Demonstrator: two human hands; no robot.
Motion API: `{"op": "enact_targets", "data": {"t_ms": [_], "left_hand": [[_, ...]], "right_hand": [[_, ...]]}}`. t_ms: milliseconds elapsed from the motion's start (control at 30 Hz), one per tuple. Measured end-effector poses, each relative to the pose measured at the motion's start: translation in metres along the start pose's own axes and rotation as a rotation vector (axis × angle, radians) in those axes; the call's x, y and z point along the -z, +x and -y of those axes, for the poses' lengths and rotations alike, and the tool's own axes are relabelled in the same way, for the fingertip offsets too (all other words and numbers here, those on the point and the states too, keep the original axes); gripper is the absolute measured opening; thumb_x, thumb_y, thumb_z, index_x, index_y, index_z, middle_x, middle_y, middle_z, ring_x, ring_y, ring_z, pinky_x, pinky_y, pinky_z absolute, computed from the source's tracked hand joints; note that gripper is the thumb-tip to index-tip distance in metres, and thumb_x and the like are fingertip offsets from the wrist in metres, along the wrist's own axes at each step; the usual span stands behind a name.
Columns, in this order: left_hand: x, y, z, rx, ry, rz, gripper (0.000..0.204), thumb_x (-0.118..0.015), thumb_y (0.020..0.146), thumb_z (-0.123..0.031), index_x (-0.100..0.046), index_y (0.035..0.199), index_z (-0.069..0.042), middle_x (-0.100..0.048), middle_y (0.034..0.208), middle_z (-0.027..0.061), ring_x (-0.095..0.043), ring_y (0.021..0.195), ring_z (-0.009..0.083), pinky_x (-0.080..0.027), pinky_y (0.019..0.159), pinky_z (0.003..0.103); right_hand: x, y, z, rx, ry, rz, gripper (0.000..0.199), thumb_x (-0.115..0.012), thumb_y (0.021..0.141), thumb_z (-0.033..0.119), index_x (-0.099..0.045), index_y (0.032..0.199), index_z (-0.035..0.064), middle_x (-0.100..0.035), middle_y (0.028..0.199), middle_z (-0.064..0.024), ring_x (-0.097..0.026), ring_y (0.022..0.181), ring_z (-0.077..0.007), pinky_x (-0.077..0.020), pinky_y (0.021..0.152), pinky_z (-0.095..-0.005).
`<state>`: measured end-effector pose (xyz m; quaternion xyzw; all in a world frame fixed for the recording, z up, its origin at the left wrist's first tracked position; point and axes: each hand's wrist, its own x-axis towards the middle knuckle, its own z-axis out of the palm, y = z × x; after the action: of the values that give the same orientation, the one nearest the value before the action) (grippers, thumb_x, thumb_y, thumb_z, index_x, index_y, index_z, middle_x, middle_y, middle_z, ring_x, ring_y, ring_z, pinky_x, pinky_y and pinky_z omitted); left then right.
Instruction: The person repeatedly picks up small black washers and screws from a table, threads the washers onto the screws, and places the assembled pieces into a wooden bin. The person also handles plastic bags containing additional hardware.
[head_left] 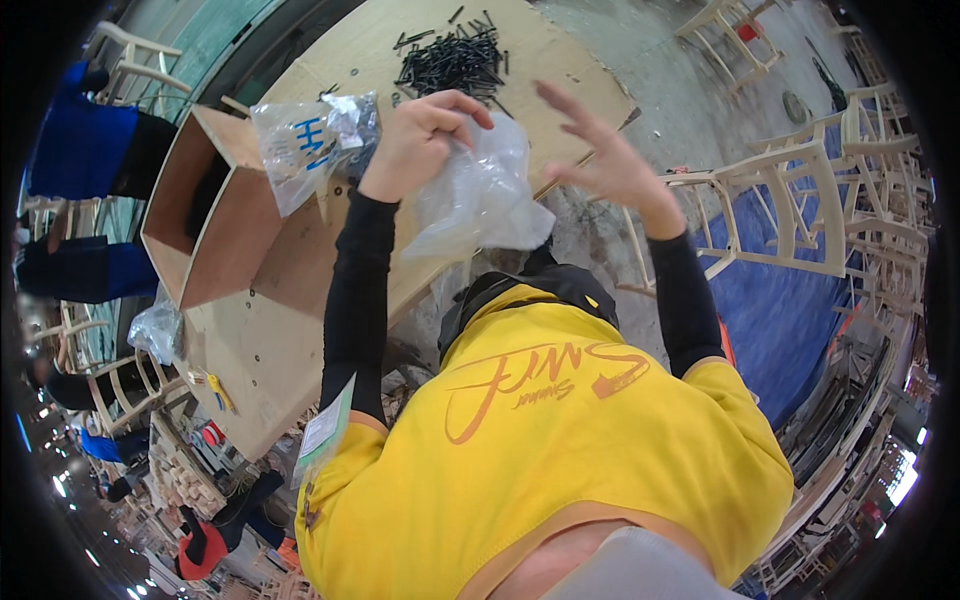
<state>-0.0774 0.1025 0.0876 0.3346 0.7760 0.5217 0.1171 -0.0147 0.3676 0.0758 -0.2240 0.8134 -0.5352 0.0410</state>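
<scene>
A clear plastic bag (pixel 480 195) hangs from my left hand (pixel 420 140), whose fingers are closed on its upper edge. To the right of the bag, my right hand (pixel 610 160) is raised with fingers spread and nothing in it, slightly blurred by motion. Beyond both hands lies a pile of black bolts (pixel 455 62) on the wooden table (pixel 345 50), with a few scattered loose around it. Just left of my left hand rests another clear bag (pixel 305 140) with blue print; small dark pieces seem to show through it.
An open wooden box (pixel 240 225) stands on the table's left side, beside a crumpled plastic bag (pixel 157 330). A yellow-handled cutter (pixel 220 393) lies near the left edge. Wooden chair frames (pixel 790 200) stand to the right. Other people (pixel 85 150) are at the far left.
</scene>
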Motion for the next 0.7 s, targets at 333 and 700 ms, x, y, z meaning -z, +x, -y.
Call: {"op": "enact_targets", "data": {"t_ms": [333,700], "left_hand": [[-0.066,0.086,-0.026,0.232,-0.985,-0.512,0.027,-0.039,0.085,0.01,-0.065,0.093,0.007,-0.062,0.123,0.012,-0.065,0.099,0.0204,-0.054,0.085,0.029],[-0.145,0.127,0.002,0.056,0.194,-0.358,0.072,-0.07,0.088,-0.024,-0.033,0.143,0.005,-0.04,0.143,0.0193,-0.051,0.122,0.0233,-0.043,0.101,0.035]], "right_hand": [[-0.038,-0.011,-0.041,0.125,-0.275,-0.586,0.108,-0.087,0.067,0.033,-0.023,0.15,0.007,-0.025,0.154,-0.0182,-0.04,0.134,-0.0352,-0.0384,0.105,-0.0452],[0.093,-0.059,-0.13,-0.513,0.896,-0.752,0.028,-0.052,0.094,0.009,-0.06,0.118,-0.0041,-0.062,0.114,-0.0102,-0.061,0.105,-0.0209,-0.0501,0.091,-0.0333]]}}
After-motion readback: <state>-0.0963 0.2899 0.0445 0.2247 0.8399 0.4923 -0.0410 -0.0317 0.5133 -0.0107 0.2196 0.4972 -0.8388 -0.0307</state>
